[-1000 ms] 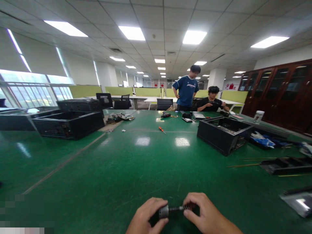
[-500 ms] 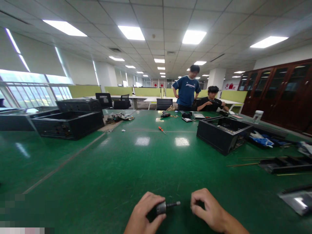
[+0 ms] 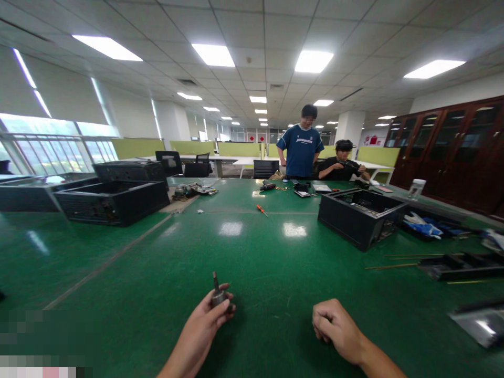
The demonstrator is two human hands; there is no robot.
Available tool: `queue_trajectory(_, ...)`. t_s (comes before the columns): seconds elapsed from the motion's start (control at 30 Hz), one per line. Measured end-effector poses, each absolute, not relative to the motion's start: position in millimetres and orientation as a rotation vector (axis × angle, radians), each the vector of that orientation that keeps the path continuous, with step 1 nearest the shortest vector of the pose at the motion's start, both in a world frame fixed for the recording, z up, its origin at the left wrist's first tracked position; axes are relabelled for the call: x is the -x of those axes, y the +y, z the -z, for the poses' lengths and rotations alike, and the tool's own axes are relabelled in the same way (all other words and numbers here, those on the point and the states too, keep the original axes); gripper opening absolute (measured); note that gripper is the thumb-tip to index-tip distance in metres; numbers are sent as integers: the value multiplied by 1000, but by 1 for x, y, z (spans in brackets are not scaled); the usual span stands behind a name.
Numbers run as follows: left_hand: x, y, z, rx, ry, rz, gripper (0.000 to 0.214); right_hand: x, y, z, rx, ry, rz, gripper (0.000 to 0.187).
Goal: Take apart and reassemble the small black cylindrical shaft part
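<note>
Upright between the fingers and thumb of my left hand (image 3: 201, 321) is a small metal cylinder with a thin shaft (image 3: 218, 295); the shaft points up and away. My fingers cover part of the cylinder. To the right, apart from it, my right hand (image 3: 339, 328) is closed, its fingers curled above the green tabletop (image 3: 268, 262). Whatever those fingers hold, if anything, is hidden.
A black computer case (image 3: 354, 220) stands at the right, near blue-and-white gloves (image 3: 423, 226). Another black case (image 3: 114, 202) stands at the left. An orange screwdriver (image 3: 261, 210) and a power drill (image 3: 268, 186) lie farther back. Two people are beyond the table.
My left hand has moved left and up, turning the cylinder so its shaft points upward instead of right. My right hand's fingers have curled tighter. The standing person has shifted posture slightly.
</note>
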State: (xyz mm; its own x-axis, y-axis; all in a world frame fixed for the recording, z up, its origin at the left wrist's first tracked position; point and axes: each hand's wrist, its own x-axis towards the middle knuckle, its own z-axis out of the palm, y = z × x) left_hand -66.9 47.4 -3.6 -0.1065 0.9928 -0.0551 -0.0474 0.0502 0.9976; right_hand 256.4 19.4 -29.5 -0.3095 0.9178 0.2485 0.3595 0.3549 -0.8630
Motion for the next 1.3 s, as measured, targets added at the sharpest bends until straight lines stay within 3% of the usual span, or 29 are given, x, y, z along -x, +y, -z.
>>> queue_trajectory(0.2, 100, 63, -2, -1392, 1557, -1225, 15, -257, 20, 32, 1120, -1860, -909, 36)
queue_trajectory(0.3, 108, 65, -1, -1441, 1661, -1166, 12, -256, 19, 32, 1128, -1874, -888, 33)
queue_trajectory(0.43, 110, 63, -1, -1486, 1687, -1082, 23, -256, 19, 29, 1113, -1895, -836, 28)
queue_trajectory(0.6, 109, 62, -4, -1508, 1689, -1116, 68, -256, 18, 27, 1114, -1899, -806, 25)
queue_trajectory(0.67, 109, 63, -4, -1515, 1698, -1189, 76, -256, 18, 27, 1113, -1897, -802, 26)
queue_trajectory(0.87, 109, 60, -8, -1584, 1804, -1350, 73, -257, 18, 27, 1116, -1885, -826, 30)
queue_trajectory(0.97, 103, 45, -16, -1776, 1874, -1625, 61, -247, 16, 29, 1100, -1749, -1045, 34)
queue_trajectory(1.1, 74, 20, -16, -2299, 1348, -1602, 38, -218, 11, 43, 972, -1580, -1484, 42)
queue_trajectory(1.3, 17, 4, 6, -2369, 526, -1163, 61, -190, 3, 50, 873, -1758, -1482, 53)
